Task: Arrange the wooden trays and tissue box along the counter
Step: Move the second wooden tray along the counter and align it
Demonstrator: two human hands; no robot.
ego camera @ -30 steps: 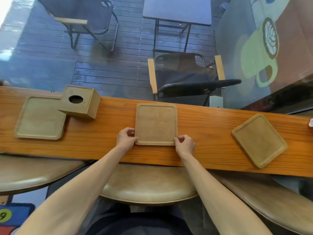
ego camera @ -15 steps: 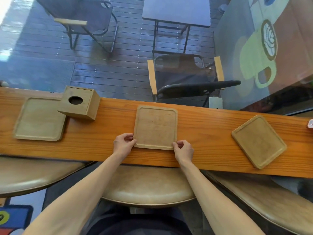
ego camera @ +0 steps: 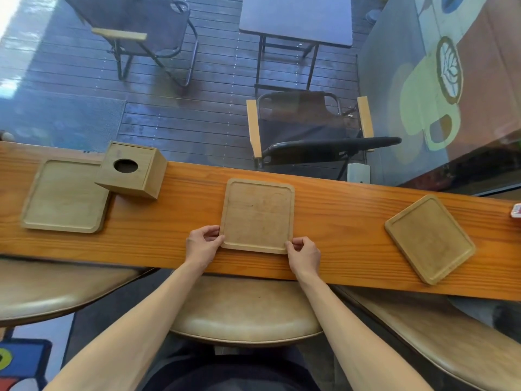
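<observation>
You are looking at a long orange-brown wooden counter [ego camera: 174,221] that is running off both side edges. A small red-and-white object [ego camera: 516,211] is showing only partly at the right edge, too cropped to identify. The square wooden tissue box with a round hole [ego camera: 132,170] is covering the far right corner of the left pale wooden tray [ego camera: 63,193]. Your forearms are leaving the bottom edge.

A tan stool seat [ego camera: 245,311] sat just below the hands; a folding chair [ego camera: 310,131] and dark table [ego camera: 296,18] stood beyond them.
</observation>
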